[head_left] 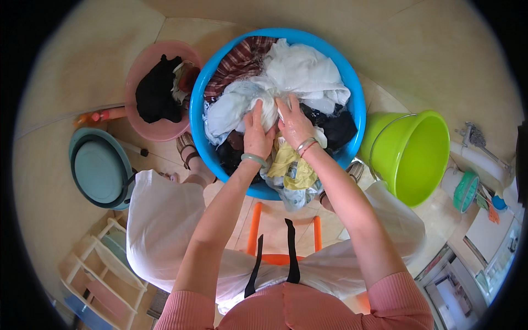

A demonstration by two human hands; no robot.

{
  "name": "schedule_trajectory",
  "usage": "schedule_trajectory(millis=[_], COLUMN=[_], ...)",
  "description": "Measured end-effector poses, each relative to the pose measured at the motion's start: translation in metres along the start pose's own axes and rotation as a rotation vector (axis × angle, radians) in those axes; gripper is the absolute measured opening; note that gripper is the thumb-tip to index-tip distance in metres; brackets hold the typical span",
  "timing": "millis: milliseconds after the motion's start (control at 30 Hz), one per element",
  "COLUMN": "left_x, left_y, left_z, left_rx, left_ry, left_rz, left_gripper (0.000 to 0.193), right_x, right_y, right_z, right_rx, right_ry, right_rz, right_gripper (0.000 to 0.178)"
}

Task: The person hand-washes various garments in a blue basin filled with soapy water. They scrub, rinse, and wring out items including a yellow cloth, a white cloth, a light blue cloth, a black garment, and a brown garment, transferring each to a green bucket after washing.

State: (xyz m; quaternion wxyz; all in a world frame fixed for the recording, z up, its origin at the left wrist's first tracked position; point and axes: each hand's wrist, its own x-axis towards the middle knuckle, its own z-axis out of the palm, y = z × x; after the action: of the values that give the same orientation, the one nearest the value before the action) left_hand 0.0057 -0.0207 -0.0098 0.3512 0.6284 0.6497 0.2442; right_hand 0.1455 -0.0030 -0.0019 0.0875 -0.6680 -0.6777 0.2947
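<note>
A large round blue tub (360, 104) stands before me, filled with wet laundry. Inside it, my left hand (258, 135) has thumb and fingers closed on a bunched white cloth (269, 113). Close beside it, my right hand (296, 124) grips the same bunch from the other side. Another white garment (305, 71) lies at the far right of the tub, and a dark red checked cloth (239, 63) at the far left. Yellow cloth (297, 170) hangs near the front rim, under my right wrist. Dark pieces (338, 129) sit lower down.
On the left stands a pink basin (157, 131) with dark clothes (157, 91), nearer me grey-green basins (102, 170). A bright green bucket (418, 159) leans toward me at right. A white rack (104, 269) is at lower left. Orange stool legs (254, 228) show between my knees.
</note>
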Motion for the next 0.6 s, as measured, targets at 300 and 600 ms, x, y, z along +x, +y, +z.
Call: schedule_trajectory(millis=[300,600], left_x=[0.036,0.024], left_y=[-0.228,-0.009], left_z=[0.059,0.006], left_rx=[0.678,-1.388], left_ry=[-0.220,-0.245], left_rz=[0.197,-0.754], left_gripper=[0.056,0.060], right_x=[0.058,-0.049], right_y=[-0.034,-0.033], right_z=[0.075,-0.035], right_rx=[0.073,0.484], right_ry=[-0.115,0.268], right_rz=[-0.065,-0.305], right_gripper=[0.057,0.045])
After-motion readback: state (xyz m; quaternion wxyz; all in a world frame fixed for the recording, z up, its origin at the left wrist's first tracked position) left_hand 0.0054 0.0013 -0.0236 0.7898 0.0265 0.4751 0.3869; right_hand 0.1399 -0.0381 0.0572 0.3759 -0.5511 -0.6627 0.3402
